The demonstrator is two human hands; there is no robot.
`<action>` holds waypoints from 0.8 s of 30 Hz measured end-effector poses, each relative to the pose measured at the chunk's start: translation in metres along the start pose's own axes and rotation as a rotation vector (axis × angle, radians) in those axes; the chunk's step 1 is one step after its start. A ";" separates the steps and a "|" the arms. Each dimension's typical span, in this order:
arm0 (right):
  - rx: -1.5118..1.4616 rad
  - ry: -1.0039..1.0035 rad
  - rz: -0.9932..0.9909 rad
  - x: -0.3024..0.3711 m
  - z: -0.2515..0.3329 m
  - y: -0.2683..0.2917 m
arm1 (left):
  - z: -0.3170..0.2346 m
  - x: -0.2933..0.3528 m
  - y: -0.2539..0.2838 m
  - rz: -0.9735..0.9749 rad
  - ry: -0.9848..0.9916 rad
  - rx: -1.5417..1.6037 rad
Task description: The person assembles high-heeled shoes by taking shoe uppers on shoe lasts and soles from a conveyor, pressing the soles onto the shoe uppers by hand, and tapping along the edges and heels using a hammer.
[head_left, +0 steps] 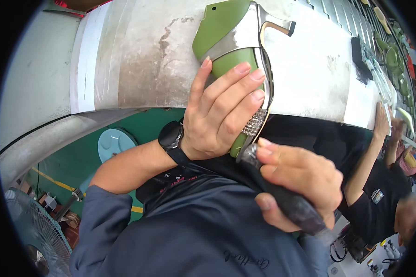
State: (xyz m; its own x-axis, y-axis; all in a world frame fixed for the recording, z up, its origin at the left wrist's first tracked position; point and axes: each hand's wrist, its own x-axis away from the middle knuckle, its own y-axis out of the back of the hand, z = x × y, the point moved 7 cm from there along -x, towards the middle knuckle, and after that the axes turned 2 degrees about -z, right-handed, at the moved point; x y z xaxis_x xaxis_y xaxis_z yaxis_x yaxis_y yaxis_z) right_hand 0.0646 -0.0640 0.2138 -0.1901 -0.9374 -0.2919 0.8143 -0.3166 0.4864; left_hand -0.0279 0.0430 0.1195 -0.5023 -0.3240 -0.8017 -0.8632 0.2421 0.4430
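A high-heeled shoe (239, 38) with a silver upper sits on a green last (217, 25), heel pointing away and to the right. My left hand (222, 111) grips the shoe across its middle, fingers pressed together over it; a dark watch (172, 135) is on that wrist. Near the toe, a sparkling rhinestone band (254, 123) shows beside my fingers. In my right hand (305, 180) is a dark, worn tool with a thick wrapped handle (289, 205). Its upper end is at the toe edge of the shoe, partly hidden by my fingers.
The pale, stained work surface (143, 55) curves along the far side. A co-worker's arm (365, 161) reaches in at the right near a dark box (363, 57). Green lasts (393, 60) stand on a rack at far right. A fan (32, 231) and a round light-blue stool (115, 145) are left.
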 end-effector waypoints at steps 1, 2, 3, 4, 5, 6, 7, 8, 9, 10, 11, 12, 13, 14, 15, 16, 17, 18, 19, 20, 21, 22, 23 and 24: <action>-0.019 -0.021 -0.043 0.006 -0.001 -0.002 | 0.000 0.000 -0.001 -0.014 -0.015 -0.017; -0.058 -0.059 -0.055 0.011 -0.003 -0.002 | -0.001 -0.001 0.000 -0.016 -0.020 -0.014; -0.052 -0.058 -0.059 0.014 -0.003 0.000 | -0.001 -0.001 0.000 0.009 0.003 -0.007; -0.154 -0.136 -0.088 0.015 -0.009 0.003 | -0.001 -0.002 0.001 0.035 0.027 -0.002; -0.257 -0.215 -0.117 0.016 -0.017 0.006 | -0.001 -0.002 0.003 0.030 0.022 0.002; -0.244 -0.217 -0.149 0.017 -0.023 0.011 | -0.001 -0.002 0.004 0.035 0.028 -0.007; -0.288 -0.282 -0.234 0.016 -0.032 0.014 | -0.001 -0.003 0.004 0.041 0.034 -0.008; -0.290 -0.344 -0.236 0.010 -0.036 0.019 | -0.001 -0.002 0.004 0.055 0.040 -0.007; -0.292 -0.407 -0.237 0.002 -0.039 0.026 | 0.000 -0.002 0.004 0.052 0.041 0.004; -0.355 -0.503 -0.294 -0.006 -0.041 0.029 | 0.000 -0.001 0.003 0.056 0.036 0.004; -0.373 -0.559 -0.298 -0.015 -0.049 0.033 | 0.000 -0.002 0.002 0.059 0.031 0.007; -0.424 -0.641 -0.293 -0.021 -0.058 0.036 | 0.000 -0.001 0.000 0.054 0.030 0.003; -0.482 -0.718 -0.280 -0.028 -0.068 0.037 | 0.002 0.002 -0.001 0.051 0.035 0.005; -0.469 -0.719 -0.245 -0.035 -0.075 0.038 | 0.002 0.004 -0.001 0.040 0.015 -0.014; -0.465 -0.723 -0.242 -0.042 -0.081 0.039 | 0.002 0.006 -0.001 0.028 -0.003 -0.034; -0.452 -0.751 -0.224 -0.047 -0.086 0.039 | 0.002 0.008 -0.002 0.019 0.006 -0.044; -0.439 -0.779 -0.207 -0.052 -0.092 0.039 | 0.004 0.009 -0.001 0.014 0.014 -0.041; -0.440 -0.775 -0.237 -0.057 -0.097 0.038 | 0.004 0.010 -0.001 0.025 0.010 -0.029; -0.433 -0.780 -0.228 -0.061 -0.100 0.034 | 0.004 0.011 -0.002 0.034 0.008 -0.020; -0.419 -0.745 -0.262 -0.064 -0.100 0.034 | 0.004 0.010 -0.002 0.036 0.024 -0.022; -0.406 -0.711 -0.295 -0.067 -0.099 0.035 | 0.006 0.010 -0.002 0.031 0.035 -0.023; -0.381 -0.722 -0.276 -0.068 -0.099 0.036 | 0.006 0.011 -0.001 0.048 0.023 -0.011; -0.379 -0.728 -0.264 -0.070 -0.100 0.034 | 0.005 0.012 -0.001 0.065 0.010 0.001; -0.379 -0.710 -0.268 -0.073 -0.101 0.034 | 0.004 0.012 -0.001 0.065 0.035 0.011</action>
State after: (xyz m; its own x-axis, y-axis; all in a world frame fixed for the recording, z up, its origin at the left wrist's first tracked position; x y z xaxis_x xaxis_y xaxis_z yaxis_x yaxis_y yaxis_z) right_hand 0.1613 0.0084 0.1683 -0.5986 -0.7467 0.2900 0.7975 -0.5895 0.1284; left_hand -0.0330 0.0429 0.1079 -0.5586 -0.3393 -0.7569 -0.8285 0.2732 0.4889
